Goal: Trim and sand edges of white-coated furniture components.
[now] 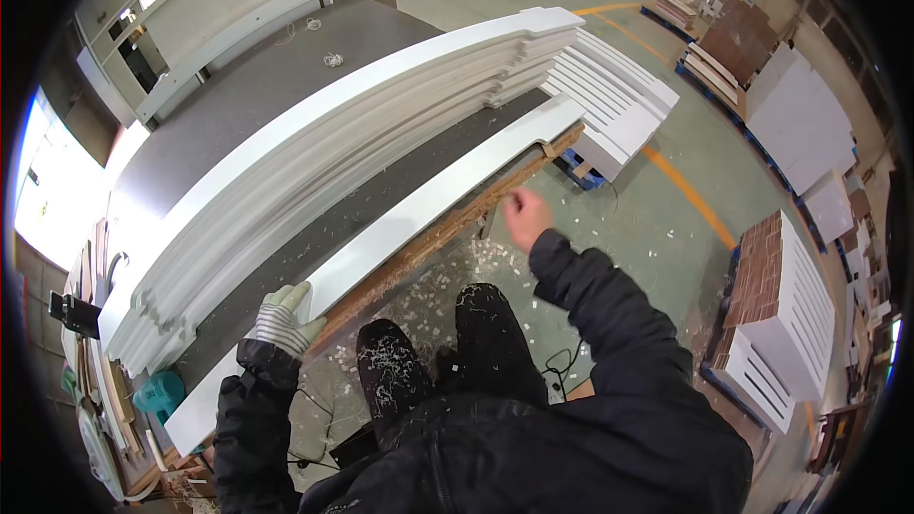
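Observation:
A long white board (419, 205) lies along the near edge of the grey workbench, with a cut-out near its far right end. My left hand (284, 318), in a white glove with grey stripes, grips this board towards its left part, fingers over the top face and thumb at the near edge. Under the board's near side runs a rough brown wooden edge (457, 225). My bare right hand (526, 219) is off the board's near edge, towards its right end. Its fingers are curled in; whatever they hold, if anything, is hidden.
Behind the board stands a stack of similar white boards (333, 124). A teal power tool (159, 395) sits at the bench's left end. White slatted panels (609, 100) rest on a blue pallet beyond the right end. Chips litter the floor (419, 295); another panel stack (776, 324) stands right.

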Demonstrator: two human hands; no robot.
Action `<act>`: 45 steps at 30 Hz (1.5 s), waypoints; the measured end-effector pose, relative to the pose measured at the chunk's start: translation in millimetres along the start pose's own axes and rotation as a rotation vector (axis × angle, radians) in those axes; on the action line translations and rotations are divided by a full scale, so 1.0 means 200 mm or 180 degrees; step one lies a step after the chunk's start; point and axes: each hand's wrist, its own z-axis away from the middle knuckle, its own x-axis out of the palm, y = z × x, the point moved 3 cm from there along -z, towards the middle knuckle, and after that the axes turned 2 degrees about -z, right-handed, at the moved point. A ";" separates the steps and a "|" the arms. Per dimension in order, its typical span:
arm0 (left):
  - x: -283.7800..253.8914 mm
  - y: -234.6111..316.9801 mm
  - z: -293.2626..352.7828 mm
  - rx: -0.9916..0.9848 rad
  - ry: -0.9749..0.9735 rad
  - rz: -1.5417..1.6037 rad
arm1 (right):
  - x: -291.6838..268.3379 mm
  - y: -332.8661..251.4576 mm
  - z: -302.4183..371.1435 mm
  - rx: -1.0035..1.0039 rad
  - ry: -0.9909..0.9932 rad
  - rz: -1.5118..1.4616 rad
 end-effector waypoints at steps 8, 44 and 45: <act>0.03 -0.06 -0.13 0.0140 -0.0590 -0.0130 | -0.19 0.37 -0.63 0.0495 -0.0010 0.1161; -0.19 -0.04 0.23 -0.0861 -0.0237 -0.0794 | 0.32 -0.36 -0.01 -0.0507 -0.1803 -0.0462; -0.32 -0.23 0.25 -0.2158 -0.0927 -0.0632 | 0.31 -0.36 -0.03 -0.0539 -0.1757 -0.0450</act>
